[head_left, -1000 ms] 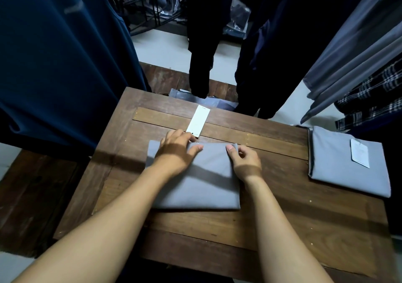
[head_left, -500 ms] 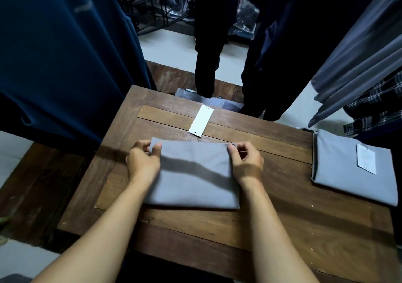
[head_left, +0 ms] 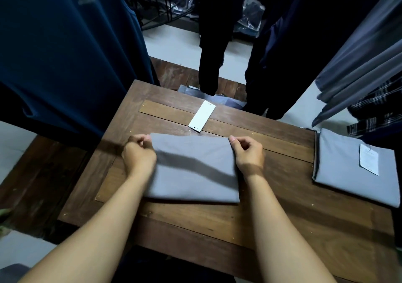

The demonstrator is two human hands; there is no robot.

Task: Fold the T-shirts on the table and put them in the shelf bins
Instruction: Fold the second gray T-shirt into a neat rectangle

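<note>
Hanging garments [head_left: 65, 54] crowd the wooden tabletop [head_left: 282, 228]. At frame centre lies the folded grey T-shirt [head_left: 193, 167]. My left hand [head_left: 139, 154] and right hand [head_left: 248, 154] each pinch a far corner, I judge to fold it toward me. Another folded shirt [head_left: 339, 174] waits at right.

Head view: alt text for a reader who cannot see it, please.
The left hand and right hand each pinch a far corner of a folded grey T-shirt on a wooden table. A white tag lies beyond it; a second folded shirt sits at the table's right edge, among hanging garments.
</note>
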